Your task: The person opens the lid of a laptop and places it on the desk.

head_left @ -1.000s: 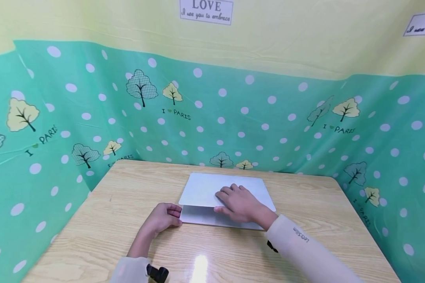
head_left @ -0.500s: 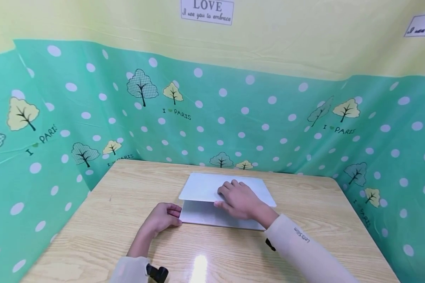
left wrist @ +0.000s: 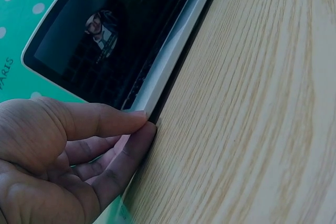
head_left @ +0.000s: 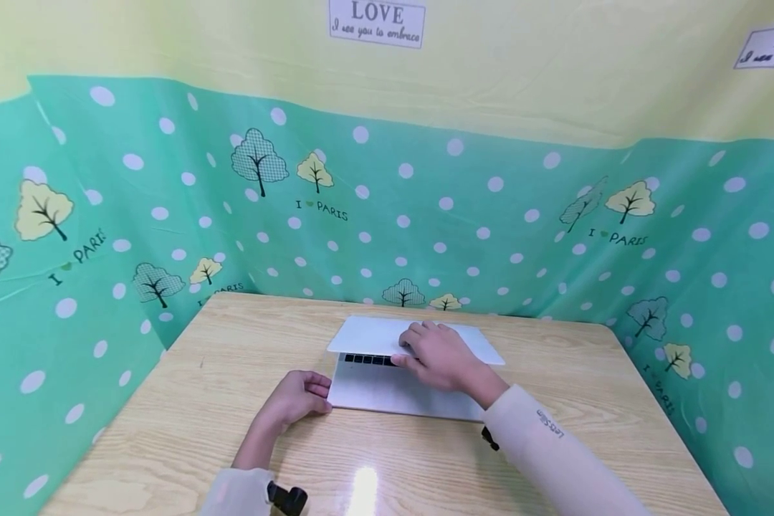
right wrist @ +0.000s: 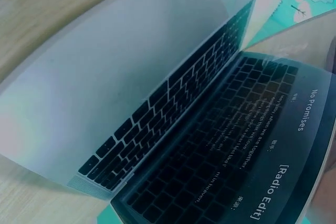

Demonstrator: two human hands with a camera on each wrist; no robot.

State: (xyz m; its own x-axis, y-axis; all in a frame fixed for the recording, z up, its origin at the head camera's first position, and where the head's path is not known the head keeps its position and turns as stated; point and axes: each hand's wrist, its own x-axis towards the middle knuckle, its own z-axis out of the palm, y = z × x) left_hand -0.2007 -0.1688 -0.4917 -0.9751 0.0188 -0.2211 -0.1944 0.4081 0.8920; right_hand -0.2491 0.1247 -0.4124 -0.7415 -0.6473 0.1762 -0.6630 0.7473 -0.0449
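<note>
A silver laptop [head_left: 377,394] lies partly open on the table, its lid [head_left: 364,334] tilted up over the black keys. My left hand [head_left: 297,396] pinches the base's near left corner between thumb and fingers; the left wrist view shows this hand [left wrist: 63,166] close up. My right hand [head_left: 440,356] holds the lid's near edge, thumb at the edge and curled fingers on top. In the right wrist view the lit screen [right wrist: 283,156] carries white song text, facing the keyboard [right wrist: 163,106]. Only a sliver of the right hand shows at that view's right edge.
The laptop rests on a light wood-grain table [head_left: 245,322], with a bright reflection near its front. A green and yellow curtain [head_left: 387,236] with trees and dots hangs behind and at both sides. A black wrist camera [head_left: 288,498] is on the left sleeve.
The right hand has raised the lid's near edge, so the gap has widened and a row of black keys now shows. The left hand stays at the base's corner.
</note>
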